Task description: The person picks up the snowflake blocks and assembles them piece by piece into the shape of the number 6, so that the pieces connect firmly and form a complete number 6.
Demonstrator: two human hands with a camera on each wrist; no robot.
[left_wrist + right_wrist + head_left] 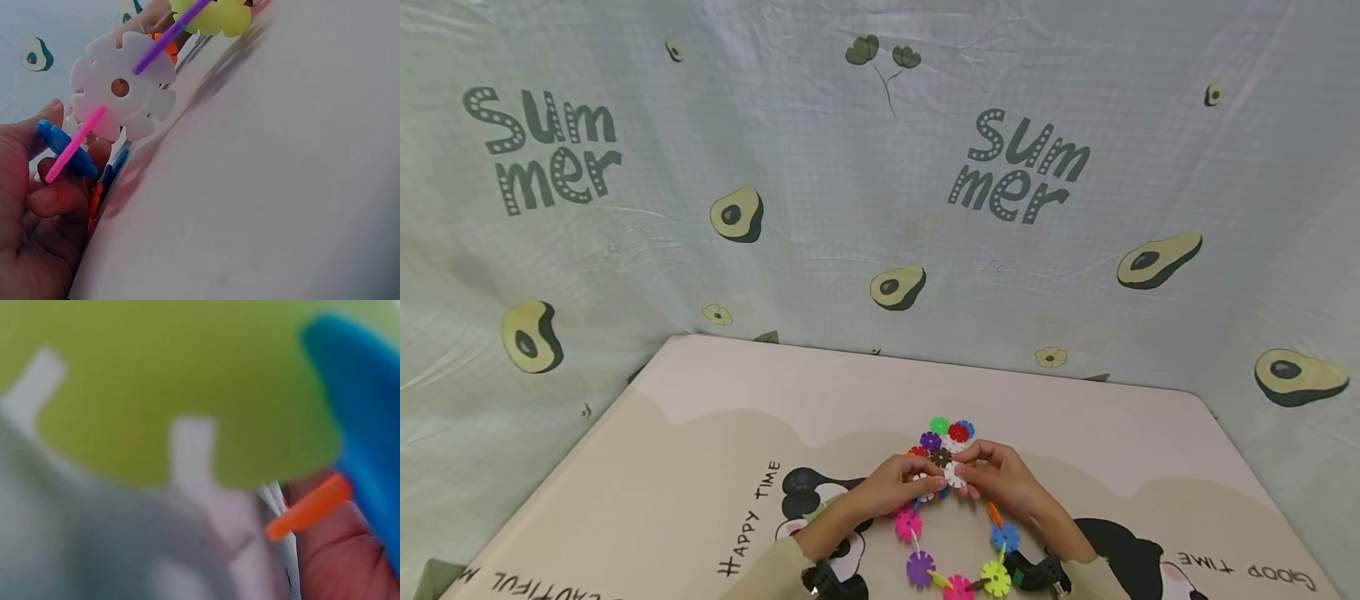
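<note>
A loop of colourful plastic interlocking discs hangs from my hands, with a pink disc (pixel 908 525), a purple disc (pixel 921 569) and a yellow-green disc (pixel 996 579) among them. My right hand (pixel 1006 483) pinches a white disc (pixel 953 475) between thumb and fingers. Across from it, my left hand (pixel 895 485) grips the chain, its thumb tip close to that white disc. The left wrist view shows those fingers around a blue disc (pixel 65 147), beside a large white disc (pixel 125 62) joined to an edge-on pink disc (pixel 76 145). Fingers partly hide the joints.
Behind the hands, more discs, including a green disc (pixel 939 426) and a red disc (pixel 958 432), lie on the table (pixel 625 500) with its printed cover. A patterned curtain (pixel 820 167) rises beyond the back edge. Dark straps (pixel 1037 575) circle both wrists.
</note>
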